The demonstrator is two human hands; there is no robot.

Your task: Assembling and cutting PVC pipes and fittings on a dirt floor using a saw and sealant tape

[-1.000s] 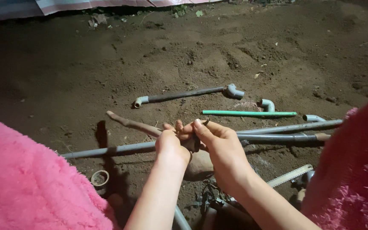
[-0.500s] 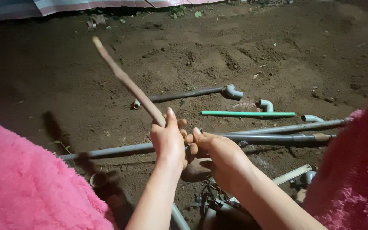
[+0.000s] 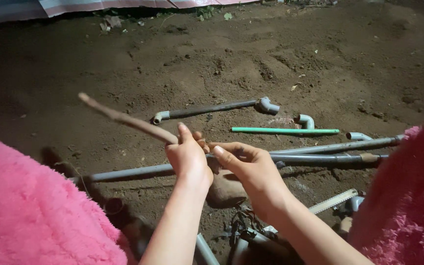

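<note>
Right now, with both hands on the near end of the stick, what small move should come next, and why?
Probably lower the stick's raised far end a little. The left hand grips its near end, the right hand pinches beside it, and the stick slants up-left over the soil, blurred. Lowering it likely steadies whatever the fingers work on there.

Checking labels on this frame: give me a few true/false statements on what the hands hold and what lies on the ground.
1. The left hand holds a brown stick. True.
2. The stick lies flat on the dirt. False: it is lifted, angled up and to the left.
3. A green rod lies on the dirt ground beyond the hands. True.
4. The right hand holds the green rod. False: its fingers meet the left hand at the stick's near end.
5. Grey pipes lie on the ground to the right. True.
</note>
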